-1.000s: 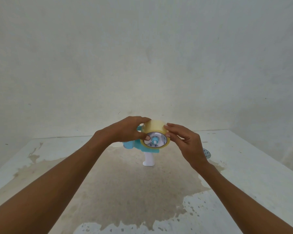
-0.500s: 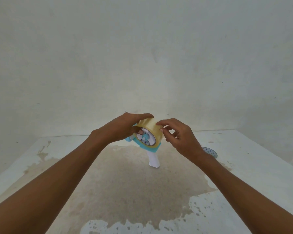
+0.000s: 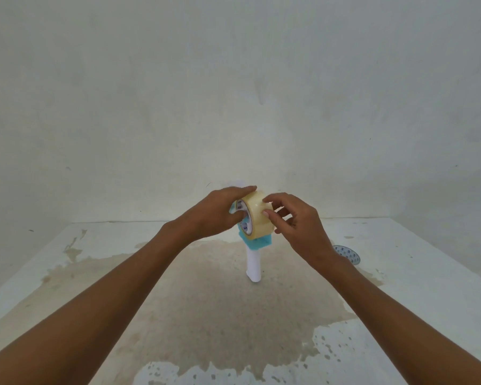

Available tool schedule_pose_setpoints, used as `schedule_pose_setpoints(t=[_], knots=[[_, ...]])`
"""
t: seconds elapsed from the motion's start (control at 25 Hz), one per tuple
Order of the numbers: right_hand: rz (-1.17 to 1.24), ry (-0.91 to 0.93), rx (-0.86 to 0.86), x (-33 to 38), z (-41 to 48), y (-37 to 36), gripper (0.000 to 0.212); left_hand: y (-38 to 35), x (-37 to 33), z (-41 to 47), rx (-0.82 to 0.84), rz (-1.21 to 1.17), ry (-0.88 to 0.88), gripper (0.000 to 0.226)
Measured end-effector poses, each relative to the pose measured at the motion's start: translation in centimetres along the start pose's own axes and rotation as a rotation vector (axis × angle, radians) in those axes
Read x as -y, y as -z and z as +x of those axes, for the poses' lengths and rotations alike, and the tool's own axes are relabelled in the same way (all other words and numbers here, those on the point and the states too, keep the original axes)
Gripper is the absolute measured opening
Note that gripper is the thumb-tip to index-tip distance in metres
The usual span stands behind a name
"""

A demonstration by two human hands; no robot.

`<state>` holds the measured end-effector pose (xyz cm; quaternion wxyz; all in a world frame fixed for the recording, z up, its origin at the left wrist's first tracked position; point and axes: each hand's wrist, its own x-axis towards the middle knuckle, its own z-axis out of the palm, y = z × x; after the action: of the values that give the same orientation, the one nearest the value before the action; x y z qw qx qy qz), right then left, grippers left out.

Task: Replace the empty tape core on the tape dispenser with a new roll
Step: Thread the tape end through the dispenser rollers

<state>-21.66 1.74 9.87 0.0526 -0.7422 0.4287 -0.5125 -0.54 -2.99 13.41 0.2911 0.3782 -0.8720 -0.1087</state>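
- The new roll [image 3: 257,215] was pictured already seated on the tape dispenser [image 3: 257,243], held up over the counter [image 3: 414,273] in front of the person.
- What appeared to be the empty core [image 3: 347,254] was left lying on the counter to the right, partly hidden behind the right wrist. The swap itself was judged done.
- The left hand [image 3: 214,215] was wrapped round the roll from the left, with the fingers laid over its top and the thumb pressed at its open side.
- The right hand [image 3: 297,229] was curled, and its thumb and forefinger tips were set on the roll's outer band, seemingly picking for the loose end.
- Still to be done, by the look of it: the end freed and threaded toward the cutter, which was not visible.
- The roll's printed inner ring was turned left and toward the camera, so its axis was set roughly crosswise.
- The dispenser's long axis was kept near upright, with the white handle [image 3: 253,265] pointed down at the counter. Whether the handle touched the counter could not be told.
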Motion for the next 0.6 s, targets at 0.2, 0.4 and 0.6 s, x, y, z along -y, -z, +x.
schedule_pose_setpoints(t=[0.2, 0.4, 0.6], knots=[[-0.06, 0.049, 0.011, 0.0, -0.2, -0.1, 0.025, -0.5, -0.6, -0.7, 0.081, -0.236, 0.049, 0.066], [-0.072, 0.04, 0.037, 0.7, 0.1, 0.4, 0.022, -1.5, -0.8, -1.0, 0.139, -0.405, 0.098, 0.087], [-0.201, 0.067, 0.029, 1.3, 0.4, 0.3, 0.021, -2.2, -0.8, -0.9, 0.031, -0.444, 0.089, 0.082]])
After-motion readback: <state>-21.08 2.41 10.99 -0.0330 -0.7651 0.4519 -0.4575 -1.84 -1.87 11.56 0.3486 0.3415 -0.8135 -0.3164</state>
